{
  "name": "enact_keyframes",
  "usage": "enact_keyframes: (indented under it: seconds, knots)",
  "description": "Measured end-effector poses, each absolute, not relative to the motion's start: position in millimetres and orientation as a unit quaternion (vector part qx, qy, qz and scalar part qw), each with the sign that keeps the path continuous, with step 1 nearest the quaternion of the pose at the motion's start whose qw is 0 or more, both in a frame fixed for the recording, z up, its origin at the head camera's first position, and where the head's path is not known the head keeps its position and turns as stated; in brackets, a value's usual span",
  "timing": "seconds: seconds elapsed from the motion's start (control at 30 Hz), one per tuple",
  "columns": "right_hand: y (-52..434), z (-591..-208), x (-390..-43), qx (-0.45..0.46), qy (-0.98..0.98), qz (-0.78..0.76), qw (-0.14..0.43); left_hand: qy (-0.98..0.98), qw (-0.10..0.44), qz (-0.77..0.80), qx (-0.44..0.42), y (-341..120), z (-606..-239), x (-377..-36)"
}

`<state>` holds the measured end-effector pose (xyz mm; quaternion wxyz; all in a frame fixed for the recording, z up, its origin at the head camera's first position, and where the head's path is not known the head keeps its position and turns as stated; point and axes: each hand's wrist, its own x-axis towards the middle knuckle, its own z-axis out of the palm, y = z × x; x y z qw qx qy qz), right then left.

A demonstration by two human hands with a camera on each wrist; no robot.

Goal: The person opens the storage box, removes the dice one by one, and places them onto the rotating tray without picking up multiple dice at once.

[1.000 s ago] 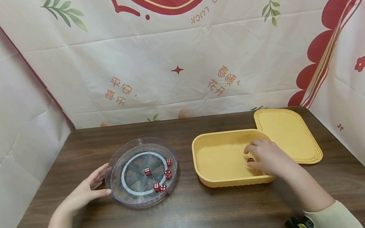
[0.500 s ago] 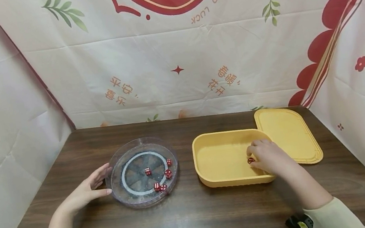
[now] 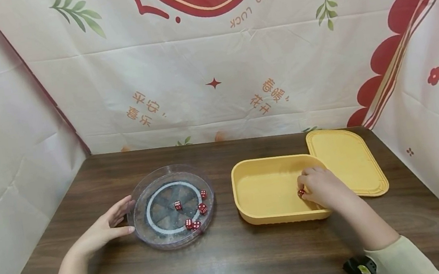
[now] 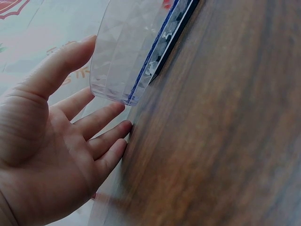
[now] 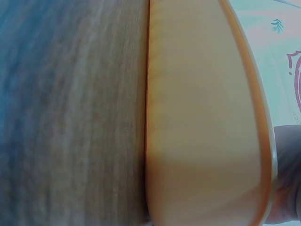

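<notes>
Inside the yellow box (image 3: 261,192), my right hand (image 3: 322,188) reaches over the near right wall and pinches a red die (image 3: 301,193) between thumb and fingertips. The right wrist view shows mostly the box's outer wall (image 5: 202,108), which hides most of that hand. At the left stands a round clear tray (image 3: 158,244) with several red dice (image 3: 202,208) lying in it. My left hand (image 3: 100,232) is at the tray's left side, fingers spread and relaxed. In the left wrist view, its thumb and some fingertips touch or nearly touch the clear wall (image 4: 124,52).
A yellow lid (image 3: 349,163) lies behind and to the right of the box, partly under or against its corner. Both stand on a dark wooden table (image 3: 221,268). A printed cloth (image 3: 208,59) hangs along the table's back and sides.
My right hand's fingers have closed in on the die in the box, drawing a little to the right. The left hand and the tray have stayed in place.
</notes>
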<state>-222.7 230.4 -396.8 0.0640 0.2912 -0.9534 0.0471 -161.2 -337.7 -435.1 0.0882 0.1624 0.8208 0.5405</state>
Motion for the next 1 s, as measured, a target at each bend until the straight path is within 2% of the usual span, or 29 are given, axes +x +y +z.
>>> enact_keyframes:
  seconds: [1.0]
  knots:
    - [222.1, -375.8, -218.5, 0.261, -0.963, 0.04, 0.062, 0.823, 0.088, 0.538, 0.16, -337.1, -434.7, -161.0]
